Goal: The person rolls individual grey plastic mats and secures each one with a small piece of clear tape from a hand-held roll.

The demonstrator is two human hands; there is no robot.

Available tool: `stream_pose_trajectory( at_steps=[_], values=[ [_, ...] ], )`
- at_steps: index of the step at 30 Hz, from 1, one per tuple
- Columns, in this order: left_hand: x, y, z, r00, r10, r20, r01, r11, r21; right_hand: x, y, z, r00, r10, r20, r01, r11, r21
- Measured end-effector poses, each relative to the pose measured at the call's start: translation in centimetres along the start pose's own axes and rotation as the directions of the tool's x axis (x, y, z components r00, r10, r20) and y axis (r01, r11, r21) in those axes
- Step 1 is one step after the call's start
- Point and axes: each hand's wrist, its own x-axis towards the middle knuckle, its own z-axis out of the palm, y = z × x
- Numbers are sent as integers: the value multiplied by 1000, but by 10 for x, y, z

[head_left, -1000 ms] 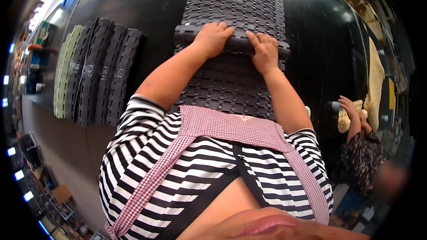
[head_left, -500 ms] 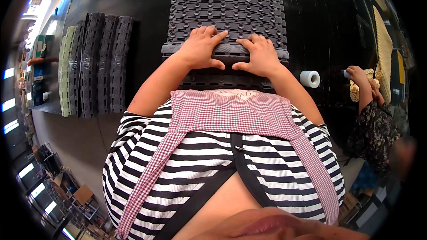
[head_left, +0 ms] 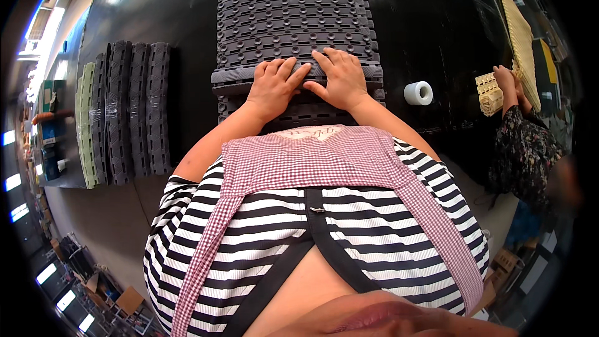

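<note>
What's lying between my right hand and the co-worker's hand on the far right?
In the head view, a white tape roll lies on the black table between your right hand and theirs.

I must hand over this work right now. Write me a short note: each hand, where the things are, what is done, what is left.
Left hand and right hand: both flat on the loose dark strip lying across the near end of the dark mat, holding nothing.
Things: wrapped mat stack at left, white tape roll at right.
Done: mat laid out on the black table.
Left: whether the strip is joined cannot be seen.

1 dark mat [head_left: 293,12], 1 tape roll [head_left: 418,93], 2 hands [head_left: 272,87]
</note>
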Motion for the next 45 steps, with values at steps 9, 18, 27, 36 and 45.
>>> stream_pose_trajectory(
  at_steps=[9,18,27,36,45],
  values=[
    [10,2,-14,997,-44,57,45,999,-20,7,69,-61,983,166,-74,-124,911,392],
    [10,1,-9,999,-37,39,38,998,-44,-106,190,-124,601,590,539,-716,697,36],
    [6,-3,-11,996,-50,69,54,997,-51,-79,138,-103,875,425,234,-252,-14,968],
    [13,-3,-20,966,-254,-52,202,864,-460,60,5,-12,962,115,247,-260,123,958],
    [40,2,-83,943,53,-330,-168,928,-332,60,8,13,949,96,300,-312,425,850]
  ],
)
